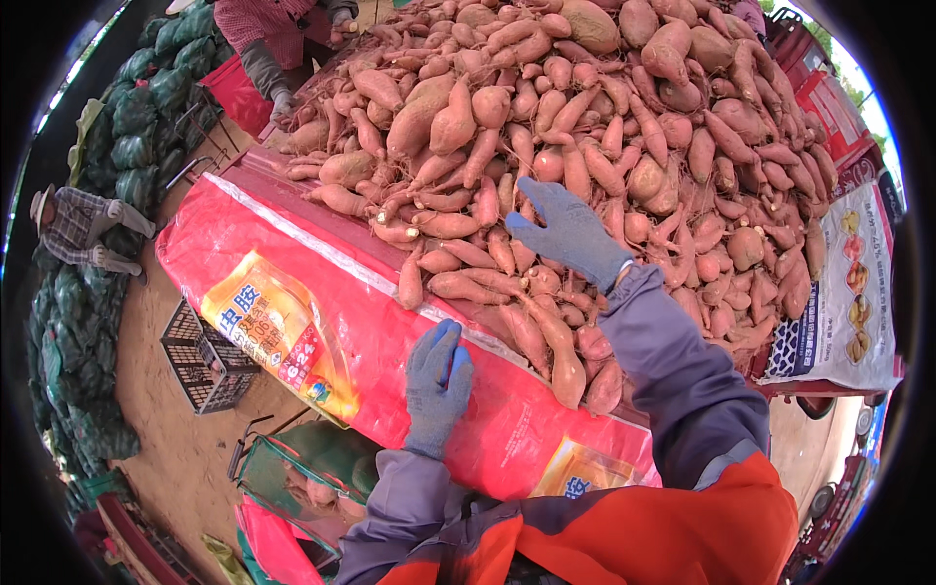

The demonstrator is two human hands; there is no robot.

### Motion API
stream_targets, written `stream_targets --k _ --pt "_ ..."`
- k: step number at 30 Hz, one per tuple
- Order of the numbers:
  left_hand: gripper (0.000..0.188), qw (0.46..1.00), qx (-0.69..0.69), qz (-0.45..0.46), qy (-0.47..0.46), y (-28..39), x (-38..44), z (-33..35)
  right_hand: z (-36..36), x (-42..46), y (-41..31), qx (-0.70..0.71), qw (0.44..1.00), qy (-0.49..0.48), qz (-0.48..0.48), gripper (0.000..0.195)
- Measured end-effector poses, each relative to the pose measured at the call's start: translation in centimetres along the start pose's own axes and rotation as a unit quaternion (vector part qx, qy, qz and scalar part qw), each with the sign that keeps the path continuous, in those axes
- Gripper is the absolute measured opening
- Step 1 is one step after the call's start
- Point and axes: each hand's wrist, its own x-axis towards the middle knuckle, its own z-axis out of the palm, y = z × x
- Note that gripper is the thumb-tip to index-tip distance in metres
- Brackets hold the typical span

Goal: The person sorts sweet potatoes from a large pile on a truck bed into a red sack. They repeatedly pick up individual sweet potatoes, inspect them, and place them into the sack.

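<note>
A large heap of sweet potatoes (446, 124) covers the red bed in front of me. My right hand (574, 232), in a grey knit glove with blue fingertips, hovers over or lightly touches the heap, thumb and fingers apart and nothing held. Nearer to me, my left hand (439, 387) wears the same kind of glove. It rests over a red plastic sack (380, 351) draped along the bed's edge; no item shows in it, and its fingers lie close together with a small gap at the thumb.
At the upper left, a co-worker's gloved hand (281, 110) touches the heap. Another person (84, 223) sits by stacked green mesh sacks (66, 358). Below the bed stand a black plastic crate (194, 358) and a green mesh bag (292, 475) holding sweet potatoes. A white printed sack (852, 292) hangs at right.
</note>
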Motion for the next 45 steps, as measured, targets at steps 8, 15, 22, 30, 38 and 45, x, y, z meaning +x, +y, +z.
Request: stream_targets --k 8,15,22,30,38,45 --pt "0.037 1.000 0.007 -0.024 0.018 -5.6 3.7 -2.7 5.2 19.1 -7.3 -0.330 0.936 0.091 0.078 0.068" --pt "0.037 0.998 -0.020 -0.040 0.039 -6.5 3.3 -3.0 1.7 15.3 -11.4 -0.349 0.928 -0.133 -0.004 0.063" --pt "0.037 1.000 0.001 -0.010 0.029 -5.6 3.9 -3.2 10.3 21.7 -7.7 -0.530 0.814 0.066 -0.229 0.054" --pt "0.042 0.995 -0.051 -0.064 0.051 -5.9 4.2 -3.4 4.0 20.9 -9.4 -0.141 0.980 0.039 -0.131 0.072" --pt "0.092 0.888 -0.431 -0.156 0.043 -5.0 5.8 -5.2 0.7 3.3 -10.3 0.469 0.879 -0.083 -0.010 0.065" --pt "0.080 0.653 -0.675 -0.335 -0.075 -7.9 -0.3 -8.2 5.5 8.9 -15.4 0.274 0.892 -0.319 -0.163 0.063"
